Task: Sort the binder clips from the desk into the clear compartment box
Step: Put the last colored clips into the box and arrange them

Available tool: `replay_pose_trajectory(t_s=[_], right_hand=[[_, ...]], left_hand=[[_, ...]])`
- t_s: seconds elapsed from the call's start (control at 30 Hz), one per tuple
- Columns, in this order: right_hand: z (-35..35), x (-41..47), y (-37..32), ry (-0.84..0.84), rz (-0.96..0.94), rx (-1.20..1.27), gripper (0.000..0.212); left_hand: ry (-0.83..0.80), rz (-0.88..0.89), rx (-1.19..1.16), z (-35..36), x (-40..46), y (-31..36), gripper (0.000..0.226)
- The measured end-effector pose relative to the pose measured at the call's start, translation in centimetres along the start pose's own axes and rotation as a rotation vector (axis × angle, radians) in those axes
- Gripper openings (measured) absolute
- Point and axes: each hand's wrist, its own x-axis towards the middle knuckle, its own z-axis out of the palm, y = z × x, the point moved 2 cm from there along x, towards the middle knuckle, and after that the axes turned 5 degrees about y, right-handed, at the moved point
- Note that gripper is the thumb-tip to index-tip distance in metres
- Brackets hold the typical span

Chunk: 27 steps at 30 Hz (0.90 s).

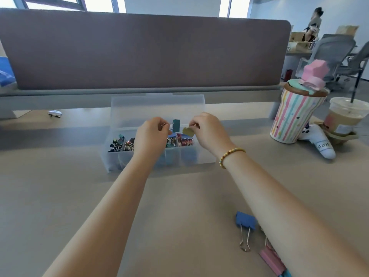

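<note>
left hand: fingers pinch the wire handle of a teal metal binder clip over the clear plastic compartment box
right hand: pinches an olive-gold binder clip (blurred)
table: blue binder clip lies near the right forearm

Box sits mid-desk, lid up at its far side, blocking reach from the back. Both hands crowd the air over the middle compartments; left-end compartments stay reachable from above. Desk front-left is open, a clean path along the left arm. Front-right is cluttered: blue clip and pink clip lie by the right forearm. Right edge is walled by striped cup and iced drink. Divider closes the far edge.
</note>
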Motion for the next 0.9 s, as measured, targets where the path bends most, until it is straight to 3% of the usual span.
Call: replay_pose_trajectory(t_s=[0.13, 0.2, 0.3, 0.37, 0.5, 0.67, 0.77, 0.9], right_hand=[[1.4, 0.9, 0.1, -0.158, -0.128, -0.218, 0.022], [1.2, 1.1, 0.1, -0.319, -0.103, -0.203, 0.022], [0.1, 0.7, -0.1, -0.554, -0.003, -0.100, 0.042], [-0.7, 0.6, 0.1, -0.551, 0.022, -0.040, 0.046], [-2.0, 0.6, 1.4, -0.388, 0.093, 0.069, 0.035], [-2.5, 0.1, 2.1, -0.435, 0.137, 0.089, 0.030], [-2.2, 0.6, 2.2, -0.430, 0.144, 0.103, 0.030], [0.2, 1.5, 2.8, -0.493, 0.088, -0.074, 0.036]], left_hand=[[0.006, -0.012, 0.037, 0.7, 1.0, -0.4, 0.019], [0.005, -0.005, 0.061, 0.9, 1.3, -0.4, 0.019], [-0.004, 0.002, 0.046, 1.2, 1.4, -0.4, 0.018], [-0.024, 0.017, 0.048, 1.5, 1.4, -0.2, 0.018], [-0.089, 0.108, 0.110, 1.8, 1.1, 0.4, 0.018], [-0.121, 0.256, 0.236, 1.8, 0.4, 1.6, 0.020], [-0.113, 0.221, 0.129, 1.5, 0.7, 1.7, 0.013], [-0.130, 0.172, 0.075, 1.4, 1.1, 1.1, 0.008]])
